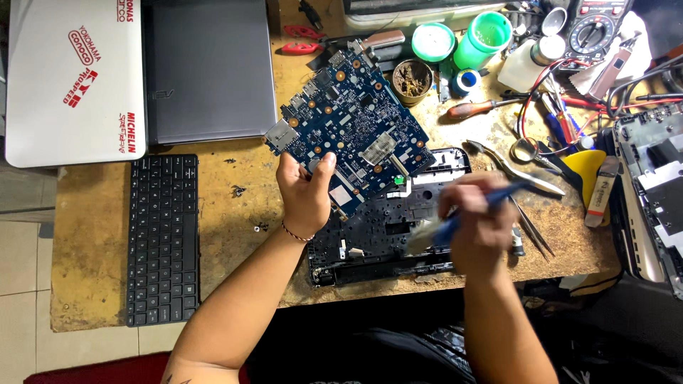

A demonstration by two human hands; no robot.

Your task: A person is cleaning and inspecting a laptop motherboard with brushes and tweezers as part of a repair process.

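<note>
Left hand (304, 195) fingers (326, 165) grasp the blue circuit board (352, 124) at frame centre; right hand (478, 222) clenches a blurred blue brush (455, 222) over the black laptop base (377, 238).

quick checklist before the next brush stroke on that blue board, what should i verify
1. Left hand grips the blue circuit board by its lower edge: ok.
2. Board lifted off the black laptop base: ok.
3. Right hand holds the blue-handled brush: ok, though motion-blurred.
4. Bristles touching the board: cannot tell, blurred.
5. Loose screws on the table lie away from both hands: ok.
6. Tweezers sit close beside the right hand: not ok, easy to knock.
</note>
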